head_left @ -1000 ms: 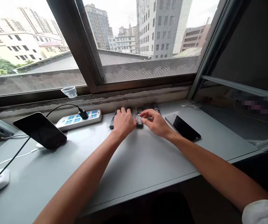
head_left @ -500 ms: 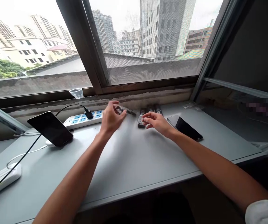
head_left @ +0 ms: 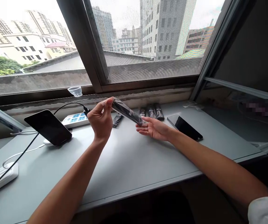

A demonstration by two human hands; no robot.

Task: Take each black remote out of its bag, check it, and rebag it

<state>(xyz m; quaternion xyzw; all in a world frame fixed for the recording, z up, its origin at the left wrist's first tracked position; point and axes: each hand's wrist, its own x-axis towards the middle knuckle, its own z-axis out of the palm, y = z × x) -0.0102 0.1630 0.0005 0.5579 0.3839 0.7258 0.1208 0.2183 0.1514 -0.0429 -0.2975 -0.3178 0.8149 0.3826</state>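
A long black item in a clear plastic wrapper [head_left: 128, 112] hangs tilted above the desk, its right end lower. My left hand [head_left: 101, 119] pinches the wrapper at the upper left end. At the lower right end, my right hand [head_left: 154, 128] holds it between the thumb and the fingers beneath. What exactly is inside the wrapper I cannot make out. Another black wrapped packet [head_left: 117, 120] lies on the desk just right of my left hand. Behind my right hand, three similar black packets [head_left: 151, 112] lie side by side.
A black phone [head_left: 187, 128] lies right of my right hand. On the left, a dark tablet-like screen [head_left: 48, 127] leans on a stand near a white power strip [head_left: 76, 119] with a plug and cables. A clear plastic cup [head_left: 75, 91] is by the window frame. Another white strip [head_left: 3, 177] sits front left.
My left hand has moved slightly left, and the wrapped item now spans both hands. My right hand has left the row of packets, turned palm up and taken the item's lower end.
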